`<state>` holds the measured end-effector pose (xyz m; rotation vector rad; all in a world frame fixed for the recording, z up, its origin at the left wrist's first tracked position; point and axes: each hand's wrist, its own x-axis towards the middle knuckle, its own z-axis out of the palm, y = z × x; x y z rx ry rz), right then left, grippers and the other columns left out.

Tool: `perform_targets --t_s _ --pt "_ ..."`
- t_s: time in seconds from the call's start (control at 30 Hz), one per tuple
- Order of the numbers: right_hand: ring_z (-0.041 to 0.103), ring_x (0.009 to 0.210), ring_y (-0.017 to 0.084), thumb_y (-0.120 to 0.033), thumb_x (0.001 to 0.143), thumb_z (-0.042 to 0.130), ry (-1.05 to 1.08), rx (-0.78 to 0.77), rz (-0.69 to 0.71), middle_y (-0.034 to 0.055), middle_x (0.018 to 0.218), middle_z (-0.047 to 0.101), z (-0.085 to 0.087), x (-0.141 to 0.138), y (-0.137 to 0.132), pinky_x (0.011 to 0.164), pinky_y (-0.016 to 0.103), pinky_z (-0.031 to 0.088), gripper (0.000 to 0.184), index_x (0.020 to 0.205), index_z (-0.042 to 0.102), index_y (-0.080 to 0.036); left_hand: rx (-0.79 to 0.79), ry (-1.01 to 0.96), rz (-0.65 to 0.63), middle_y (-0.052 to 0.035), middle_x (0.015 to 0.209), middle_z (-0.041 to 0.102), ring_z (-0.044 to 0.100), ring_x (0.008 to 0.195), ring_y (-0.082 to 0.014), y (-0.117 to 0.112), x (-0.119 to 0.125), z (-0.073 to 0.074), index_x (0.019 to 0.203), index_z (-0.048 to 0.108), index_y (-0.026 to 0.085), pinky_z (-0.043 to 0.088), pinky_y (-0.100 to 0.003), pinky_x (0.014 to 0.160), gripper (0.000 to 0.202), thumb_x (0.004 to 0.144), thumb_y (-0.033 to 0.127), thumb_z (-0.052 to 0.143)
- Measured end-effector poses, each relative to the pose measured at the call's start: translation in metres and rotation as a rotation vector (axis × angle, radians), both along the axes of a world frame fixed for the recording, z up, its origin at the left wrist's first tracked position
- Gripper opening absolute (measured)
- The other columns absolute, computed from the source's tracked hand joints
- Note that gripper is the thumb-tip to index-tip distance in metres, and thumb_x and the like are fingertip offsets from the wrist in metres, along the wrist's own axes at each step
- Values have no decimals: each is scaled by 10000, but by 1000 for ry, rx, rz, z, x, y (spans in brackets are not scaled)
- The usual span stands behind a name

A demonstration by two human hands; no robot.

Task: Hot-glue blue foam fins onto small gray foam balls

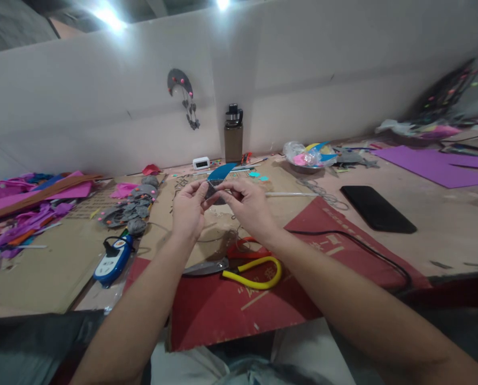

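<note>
Above the middle of the table, my left hand (190,209) pinches a small dark grey felt piece (211,189) between thumb and fingers. My right hand (247,202) is closed on the same piece from the other side, its fingertips partly hiding it. A blue pointed felt piece (222,171) sticks up just behind the grey one; whether the two are joined I cannot tell. Below my hands, scissors (258,284) with one yellow and one red handle lie on red cardboard (207,321). Thin grey yarn (210,239) trails across the cardboard under my fingers.
Grey felt pieces with pink dots (130,208) and a blue-white power strip (114,261) lie left. A brown bottle (233,140) stands by the wall. To the right are a bowl of scraps (309,156), a black phone (377,208), a black cable (363,247) and purple sheets (427,164).
</note>
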<state>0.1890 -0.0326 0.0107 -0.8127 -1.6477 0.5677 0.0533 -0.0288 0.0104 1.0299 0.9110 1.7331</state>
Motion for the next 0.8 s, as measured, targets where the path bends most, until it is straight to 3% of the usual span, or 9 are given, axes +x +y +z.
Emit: perform_targets --t_s 0.17,0.43,0.6,0.8 --pt "447 648 133 -299 834 570 6 -42 28 8 715 549 0 -1 -2 631 282 358 160 885 702 -224 103 126 79 -31 816 668 645 783 -127 -1 -1 -2 836 650 154 549 -296 777 231 675 288 750" --pt "473 667 133 -337 845 560 42 -28 92 17 770 596 -2 -3 -6 643 285 377 173 885 683 -222 224 442 255 -22 791 642 606 747 -117 -12 -1 6 812 634 163 490 -239 730 146 737 273 694" --pt "494 714 132 -277 847 529 60 -12 108 27 813 593 -3 -3 -3 673 281 391 131 840 625 -189 247 359 155 -46 876 678 627 807 -132 -10 1 5 834 643 158 502 -264 777 115 744 227 660" --pt "483 685 117 -256 829 517 127 -115 166 8 787 562 -2 -4 -3 637 266 390 92 828 577 -186 232 220 31 -59 938 683 639 890 -158 -4 -4 -2 852 643 167 512 -345 873 126 735 205 616"
